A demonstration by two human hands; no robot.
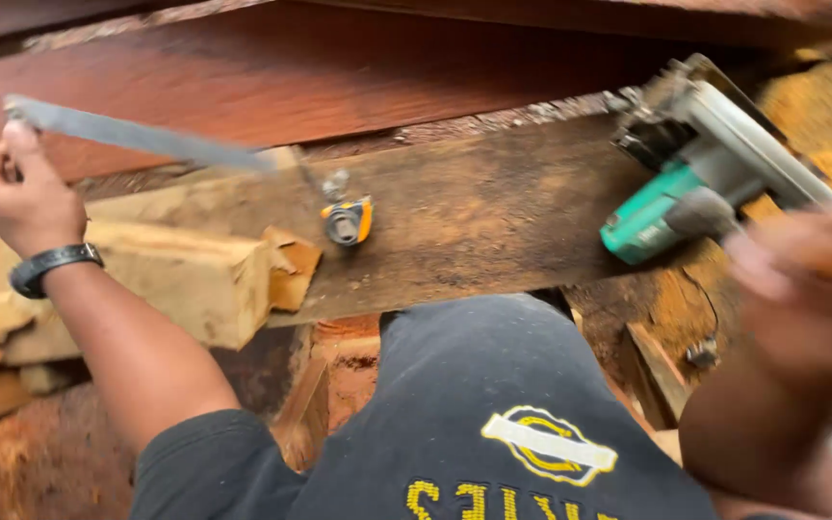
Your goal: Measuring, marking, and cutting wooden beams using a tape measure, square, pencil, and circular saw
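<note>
The left hand (pixel 13 188) has its grip closed on one end of a long flat grey metal ruler (pixel 137 135), raised above the wide dark wooden plank (pixel 474 212). The right hand (pixel 801 289) is blurred; its grip cannot be told, perhaps near the green circular saw (pixel 695 169).

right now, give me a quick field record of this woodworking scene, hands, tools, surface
left hand: raised, gripping one end of a long flat metal ruler
right hand: blurred, near the circular saw, nothing clearly held
circular saw: green and grey, resting on the plank
tape measure: yellow and black, on the plank
plank: dark, worn, lying across
wood blocks: pale offcuts at left
</note>
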